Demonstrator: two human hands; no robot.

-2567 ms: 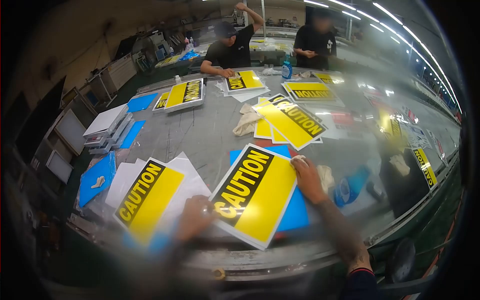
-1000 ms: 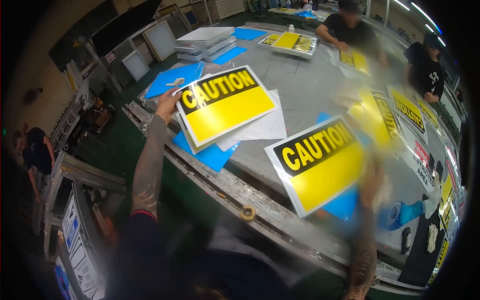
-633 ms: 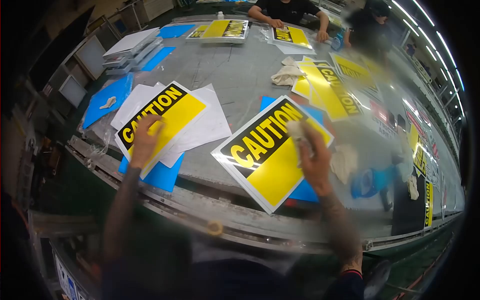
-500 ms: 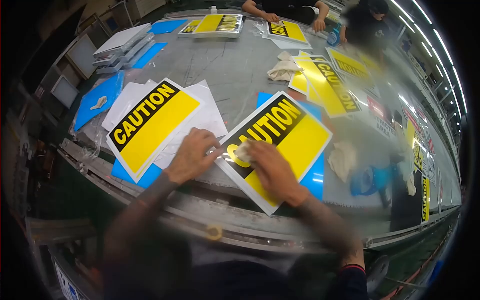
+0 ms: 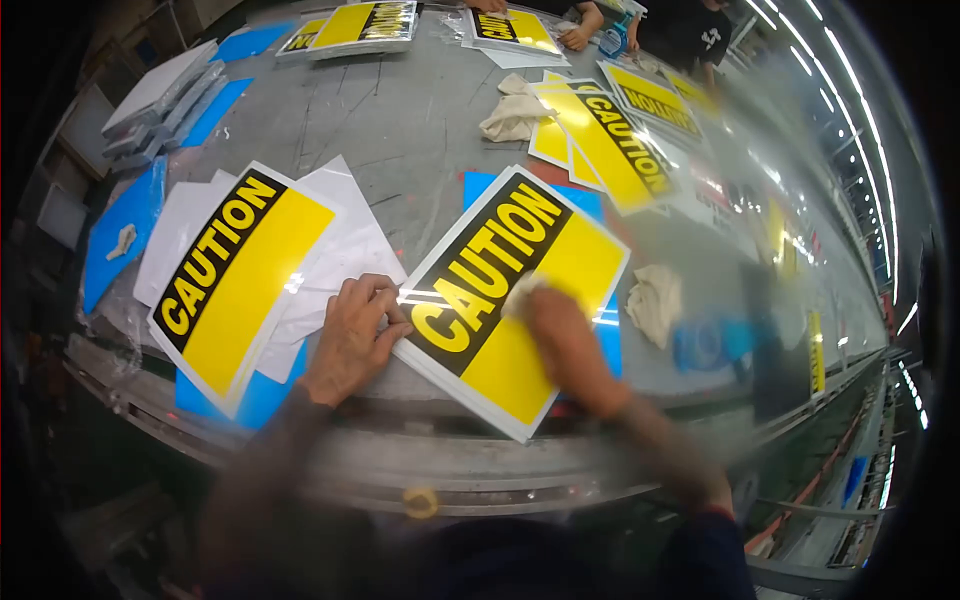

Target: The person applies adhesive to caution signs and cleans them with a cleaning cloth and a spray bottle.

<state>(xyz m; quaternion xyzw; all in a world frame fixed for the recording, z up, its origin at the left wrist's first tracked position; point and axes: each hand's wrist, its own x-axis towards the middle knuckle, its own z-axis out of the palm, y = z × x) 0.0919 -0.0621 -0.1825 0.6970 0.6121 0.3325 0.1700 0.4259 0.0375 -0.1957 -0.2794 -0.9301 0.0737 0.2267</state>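
A yellow and black caution sign [image 5: 570,262] lies at a slant in front of me, on other sheets whose edges show beneath it. My left hand [image 5: 352,335] has curled fingers and thumb at the sign's left corner, gripping its edge. A wad of off-white cloth [image 5: 522,296] is pressed to the sign's face, beside the black band, under the fingers of my right hand [image 5: 566,335]. That hand is blurred and partly hides the cloth. To the left, a second caution sign [image 5: 262,285] rests on white sheets [image 5: 345,215].
Blue sheets [image 5: 125,235] and a stack of white-topped panels [image 5: 160,95] lie at left. Cloths [image 5: 655,305], a blurred blue bottle [image 5: 710,343] and more caution signs [image 5: 615,145] are on the right. Another person's hand [image 5: 578,32] is at the far edge.
My right hand has moved the cloth from the black band's lettering rightward onto the yellow area. My left hand stays by the sign's left corner. The whole view has shifted.
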